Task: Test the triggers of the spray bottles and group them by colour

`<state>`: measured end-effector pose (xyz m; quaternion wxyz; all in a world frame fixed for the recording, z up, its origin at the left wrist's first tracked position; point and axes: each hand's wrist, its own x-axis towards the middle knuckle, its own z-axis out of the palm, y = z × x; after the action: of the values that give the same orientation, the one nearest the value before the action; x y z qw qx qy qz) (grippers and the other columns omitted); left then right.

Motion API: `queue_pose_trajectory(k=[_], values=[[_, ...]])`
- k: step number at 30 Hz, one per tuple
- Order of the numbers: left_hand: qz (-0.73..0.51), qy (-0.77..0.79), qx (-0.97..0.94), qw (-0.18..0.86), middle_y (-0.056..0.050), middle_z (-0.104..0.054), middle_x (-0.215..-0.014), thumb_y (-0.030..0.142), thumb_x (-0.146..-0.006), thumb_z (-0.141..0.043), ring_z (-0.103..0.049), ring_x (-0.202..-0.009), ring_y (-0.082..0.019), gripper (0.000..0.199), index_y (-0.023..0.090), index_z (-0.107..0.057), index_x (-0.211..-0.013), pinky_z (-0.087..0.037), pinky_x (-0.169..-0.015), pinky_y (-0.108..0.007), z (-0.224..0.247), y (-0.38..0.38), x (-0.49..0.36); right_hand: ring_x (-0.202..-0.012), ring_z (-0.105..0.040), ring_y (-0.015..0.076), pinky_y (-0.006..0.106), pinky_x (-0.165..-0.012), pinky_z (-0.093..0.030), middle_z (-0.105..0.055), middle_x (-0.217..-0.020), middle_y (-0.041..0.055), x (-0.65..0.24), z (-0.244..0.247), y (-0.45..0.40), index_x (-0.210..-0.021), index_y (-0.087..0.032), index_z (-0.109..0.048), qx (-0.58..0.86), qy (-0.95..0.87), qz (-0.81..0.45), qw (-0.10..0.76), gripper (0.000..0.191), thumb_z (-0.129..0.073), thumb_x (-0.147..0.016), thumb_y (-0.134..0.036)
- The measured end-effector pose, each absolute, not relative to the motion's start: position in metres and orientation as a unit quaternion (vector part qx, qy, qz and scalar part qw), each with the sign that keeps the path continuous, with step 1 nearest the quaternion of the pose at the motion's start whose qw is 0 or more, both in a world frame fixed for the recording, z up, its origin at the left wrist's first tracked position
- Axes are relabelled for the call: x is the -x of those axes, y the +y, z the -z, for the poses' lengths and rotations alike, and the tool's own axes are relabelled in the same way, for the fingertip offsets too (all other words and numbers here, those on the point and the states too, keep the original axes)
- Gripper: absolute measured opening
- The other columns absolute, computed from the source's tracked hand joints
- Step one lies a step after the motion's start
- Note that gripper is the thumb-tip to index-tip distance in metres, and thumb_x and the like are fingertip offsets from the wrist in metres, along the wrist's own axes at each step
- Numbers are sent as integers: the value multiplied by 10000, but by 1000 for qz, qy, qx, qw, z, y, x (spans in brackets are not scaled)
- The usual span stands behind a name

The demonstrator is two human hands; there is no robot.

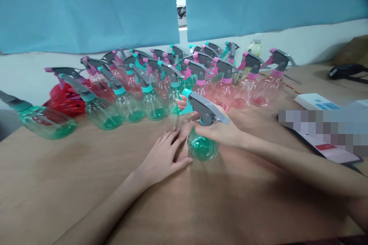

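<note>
A clear green spray bottle [203, 147] with a grey and teal trigger head [205, 109] stands near the middle of the wooden table. My right hand [222, 132] is closed around its neck from the right side, and some of its fingertips show behind the nozzle. Just left of this bottle, my left hand [163, 155] is open, palm down, with its fingers spread. Its thumb tip comes close to the bottle's base; whether they touch I cannot tell. Behind my hands stands a row of green spray bottles [155, 105], with pink spray bottles [224, 93] to their right.
More spray bottles crowd the back by the wall. One green bottle [47, 122] leans at the far left, near a red plastic bag [67, 93]. On the right lie a white box [316, 101], a partly blurred flat item [339, 153] and a black object [347, 70].
</note>
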<state>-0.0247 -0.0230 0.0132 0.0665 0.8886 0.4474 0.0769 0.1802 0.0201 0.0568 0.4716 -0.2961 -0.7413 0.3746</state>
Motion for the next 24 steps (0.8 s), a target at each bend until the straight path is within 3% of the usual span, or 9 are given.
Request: queue_pose_trajectory(k=[4, 13, 20, 24], values=[[-76, 446, -889, 64, -177, -397, -1472, 624, -889, -504, -331, -1368, -347, 692, 157, -437, -1396, -298, -1089, -523, -12, -22, 25, -610, -544, 109, 274, -600, -490, -684, -869, 1, -181, -56, 20, -1235, -235, -597, 295, -749, -366, 468, 532, -546, -714, -141], [-83, 443, -890, 61, -172, -396, -1472, 635, -892, -487, -336, -1365, -333, 696, 162, -426, -1399, -299, -1091, -512, -10, -22, 26, -603, -496, 99, 268, -627, -472, -664, -824, -22, -180, -60, 17, -969, -227, -687, 315, -742, -360, 469, 343, -526, -689, -109], [-85, 439, -893, 51, -173, -399, -1471, 649, -899, -460, -324, -1376, -324, 693, 168, -427, -1397, -295, -1094, -505, -9, -22, 26, -607, -486, 105, 254, -600, -440, -603, -746, -41, -180, -62, 16, -980, -236, -648, 328, -756, -343, 450, 353, -502, -681, -116], [-85, 443, -891, 53, -178, -398, -1470, 647, -893, -473, -341, -1366, -329, 683, 168, -447, -1380, -309, -1084, -506, -9, -22, 26, -611, -479, 99, 255, -595, -444, -609, -842, -18, -180, -61, 15, -989, -233, -610, 317, -751, -352, 460, 335, -513, -684, -135]])
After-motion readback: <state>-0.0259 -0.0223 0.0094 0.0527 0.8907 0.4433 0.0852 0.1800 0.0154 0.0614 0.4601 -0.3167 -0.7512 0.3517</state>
